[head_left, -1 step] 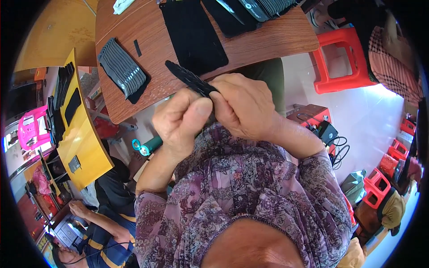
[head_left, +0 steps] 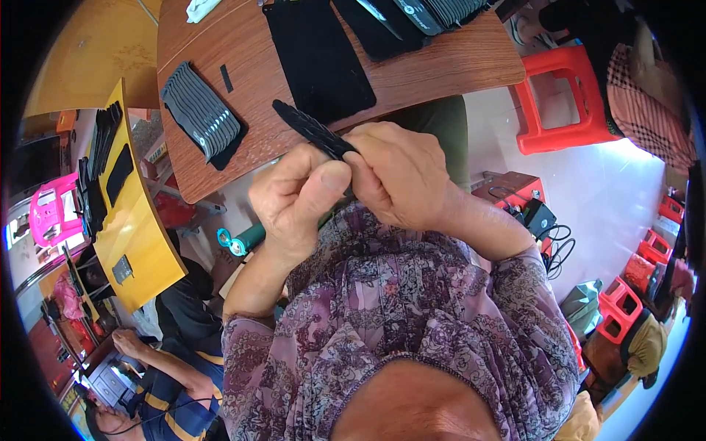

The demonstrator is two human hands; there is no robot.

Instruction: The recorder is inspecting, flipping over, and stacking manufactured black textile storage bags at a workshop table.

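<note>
Just beyond the near edge of the table, both my hands are closed on a black piece with a ridged, layered-looking edge (head_left: 312, 132). My left hand (head_left: 290, 198) grips it from the left with the thumb on top. From the other side my right hand (head_left: 404, 173) wraps round its lower end, so that end is hidden. The upper end sticks out over the table edge. Behind it on the table lies a flat black fabric piece (head_left: 323, 66). To the left sits an overlapping stack of dark grey pieces (head_left: 200, 114), with a small black strip (head_left: 226, 79) beside it.
More dark packs (head_left: 441, 15) lie at the back of the wooden table (head_left: 471, 73). A red stool (head_left: 526, 110) stands at the right. A yellow board (head_left: 140, 242) with black pieces is at the left, near another person (head_left: 176, 382). A green bottle (head_left: 250, 239) is below my left hand.
My hands have shifted very slightly, with the same grip on the black piece. Nothing else has visibly moved.
</note>
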